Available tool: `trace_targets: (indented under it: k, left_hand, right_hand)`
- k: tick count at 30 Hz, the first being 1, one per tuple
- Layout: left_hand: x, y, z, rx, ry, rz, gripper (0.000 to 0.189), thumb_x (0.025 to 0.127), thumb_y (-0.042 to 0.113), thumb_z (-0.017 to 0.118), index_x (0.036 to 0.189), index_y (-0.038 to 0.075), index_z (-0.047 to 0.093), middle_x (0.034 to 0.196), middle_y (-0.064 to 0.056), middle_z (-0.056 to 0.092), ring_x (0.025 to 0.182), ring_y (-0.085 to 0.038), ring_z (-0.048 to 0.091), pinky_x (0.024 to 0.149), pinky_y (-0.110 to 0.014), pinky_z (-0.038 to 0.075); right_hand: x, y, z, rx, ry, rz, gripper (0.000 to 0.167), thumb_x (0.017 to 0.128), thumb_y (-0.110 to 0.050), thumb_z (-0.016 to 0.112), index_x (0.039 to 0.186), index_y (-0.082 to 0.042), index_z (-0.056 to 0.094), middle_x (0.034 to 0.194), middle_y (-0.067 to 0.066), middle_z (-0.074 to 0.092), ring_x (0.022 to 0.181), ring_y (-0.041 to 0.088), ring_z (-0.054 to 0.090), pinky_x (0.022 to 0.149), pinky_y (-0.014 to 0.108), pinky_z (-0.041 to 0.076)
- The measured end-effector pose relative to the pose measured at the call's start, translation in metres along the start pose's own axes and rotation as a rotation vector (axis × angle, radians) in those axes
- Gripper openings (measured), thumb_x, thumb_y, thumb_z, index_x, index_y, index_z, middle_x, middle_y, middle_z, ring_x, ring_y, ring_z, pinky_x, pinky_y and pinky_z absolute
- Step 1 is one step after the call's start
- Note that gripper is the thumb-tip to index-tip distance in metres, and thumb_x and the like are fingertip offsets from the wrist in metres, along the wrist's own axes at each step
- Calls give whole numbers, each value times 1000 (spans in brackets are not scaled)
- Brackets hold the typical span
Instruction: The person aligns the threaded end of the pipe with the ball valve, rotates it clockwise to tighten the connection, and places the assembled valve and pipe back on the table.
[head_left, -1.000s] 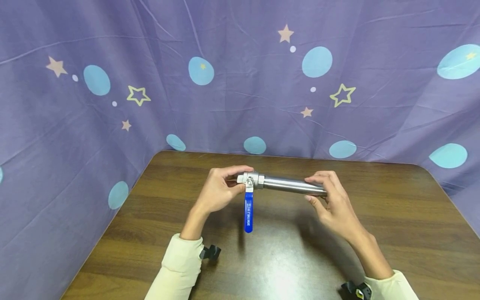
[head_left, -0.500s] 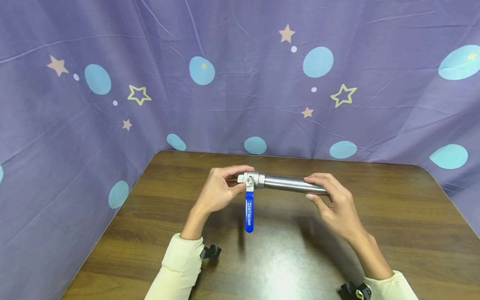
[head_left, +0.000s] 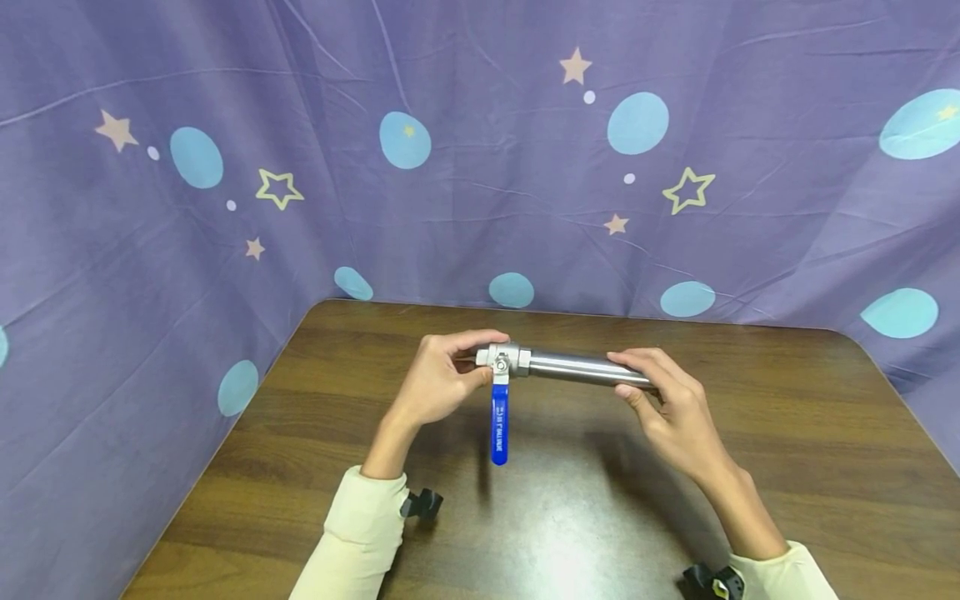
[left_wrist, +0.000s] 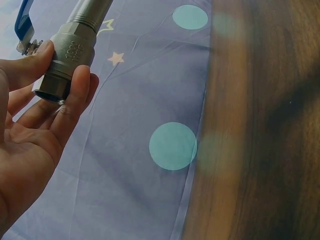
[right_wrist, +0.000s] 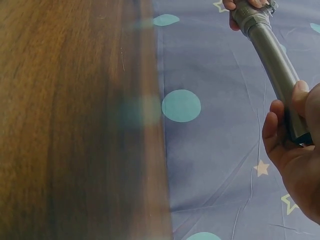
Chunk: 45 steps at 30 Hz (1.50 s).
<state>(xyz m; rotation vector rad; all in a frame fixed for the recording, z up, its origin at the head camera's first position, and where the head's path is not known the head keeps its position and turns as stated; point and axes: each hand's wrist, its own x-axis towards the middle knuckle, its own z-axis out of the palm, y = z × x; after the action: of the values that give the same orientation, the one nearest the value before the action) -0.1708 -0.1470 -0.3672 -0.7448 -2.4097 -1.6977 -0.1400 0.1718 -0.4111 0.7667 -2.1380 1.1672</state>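
The left hand (head_left: 438,383) pinches the free end of a metal ball valve (head_left: 513,358) between its thumb and fingers, the thumb beside the lever's nut (head_left: 501,364) and the valve's mouth turned toward the palm. Just right of that thumb, a blue lever (head_left: 499,425) points back toward the person, its lettering ending in "BALL VALVE". A smooth steel pipe (head_left: 573,367) joins the valve on the side away from the left hand and runs across to the right hand (head_left: 678,417), which pinches the pipe's far end, thumb on the near side and fingers over the other; its dark end opening lies close to the palm. Both hands hold the joined pieces level above a wood-grained worktop (head_left: 825,433). Behind each hand, toward the person, comes a pale sleeve (head_left: 352,533), and beyond both hands hangs a purple curtain (head_left: 480,200) with stars and blue ovals.
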Motion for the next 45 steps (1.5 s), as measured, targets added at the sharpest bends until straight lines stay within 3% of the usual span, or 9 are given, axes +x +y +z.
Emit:
trace_targets:
  k: [4,9,13,26,30,34,37,41,45]
  left_hand:
    - [0,-1,0,-3,-1,-2,47,84,-16,74,128,-1,76,121,-22,79,88,-15,75,78,-30,68]
    - [1,-1,-1,-8,-1,-2,47,84,-15,74,129,-2,75,121,-23,78,89,-20,76,78,-28,67]
    - [1,-1,-1,-9,5,-3,47,84,-15,74,129,-1,75,120,-23,79,88,-19,75,77,-25,66]
    - [1,-1,-1,-7,3,-6,47,84,-15,75,128,-1,75,118,-22,80,85,-10,74,75,-31,67]
    - [0,-2,-1,-3,6,4,46,84,-14,74,128,-1,76,117,-22,80,86,-13,75,75,-28,67]
    - [1,-2,-1,2,8,17,45,84,-15,74,127,-2,76,116,-23,79,87,-12,74,78,-27,67]
    - [0,-1,-1,3,8,13,44,85,-14,74,127,-2,76,117,-22,79,87,-11,73,79,-26,66]
    - [1,-1,-1,2,7,1,45,84,-14,74,127,-1,76,118,-22,79,87,-11,73,77,-25,66]
    - [1,-2,-1,-2,5,-6,46,84,-15,75,128,-1,76,120,-22,79,87,-11,73,77,-25,66]
  right_hand:
    - [0,0,0,-19,-9,15,52,83,16,79,132,-3,73,123,12,71,104,1,62,81,7,49]
    - [0,-3,-1,33,-53,61,53,84,16,79,134,2,68,134,17,60,113,2,60,89,7,55]
    - [0,-4,-1,68,-64,36,55,82,21,78,132,5,65,135,21,55,118,2,57,92,9,57]
    - [3,-2,3,20,52,-76,50,76,23,80,121,1,74,122,17,67,112,3,62,87,4,52]
    - [3,1,4,36,58,-86,27,96,-8,76,122,0,74,121,16,69,111,4,63,86,4,51]
    - [3,1,4,44,64,-86,43,101,-36,67,124,-1,75,121,16,70,111,3,64,88,4,51]
    - [3,1,4,45,66,-82,31,97,-12,74,125,-1,75,121,15,71,108,2,64,87,4,51]
    - [3,0,3,21,69,-75,53,78,17,80,128,-2,75,119,14,72,104,1,63,82,4,49]
    - [2,-1,2,-4,60,-62,57,77,19,79,129,-3,75,118,13,72,100,1,62,79,6,47]
